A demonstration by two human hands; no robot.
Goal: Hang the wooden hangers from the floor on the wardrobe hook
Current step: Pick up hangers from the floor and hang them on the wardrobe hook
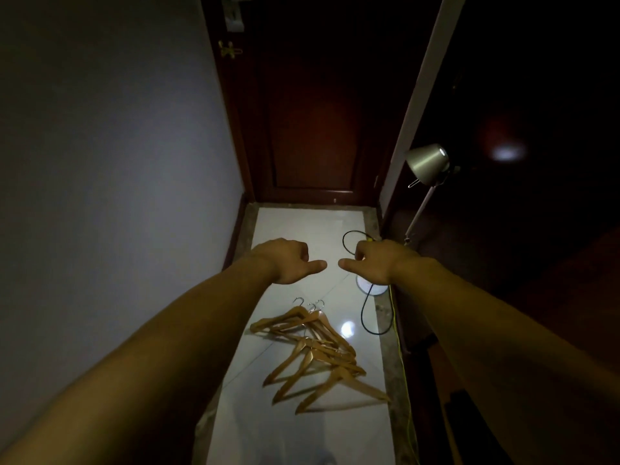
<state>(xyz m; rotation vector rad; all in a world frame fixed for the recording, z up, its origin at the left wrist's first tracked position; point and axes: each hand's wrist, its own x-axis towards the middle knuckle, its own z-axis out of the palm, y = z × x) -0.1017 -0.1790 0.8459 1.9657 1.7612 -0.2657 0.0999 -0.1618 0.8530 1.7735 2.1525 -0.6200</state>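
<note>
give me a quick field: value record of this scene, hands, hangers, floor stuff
left hand: held out, fingers curled, thumb pointing inward, holds nothing
right hand: held out, fingers curled, thumb pointing inward, holds nothing
wooden hangers: overlapping pile on the white floor, below the hands
black cable: looped on the floor, right of the pile
floor lamp: at right, lit
door: dark wood, shut, ahead
</note>
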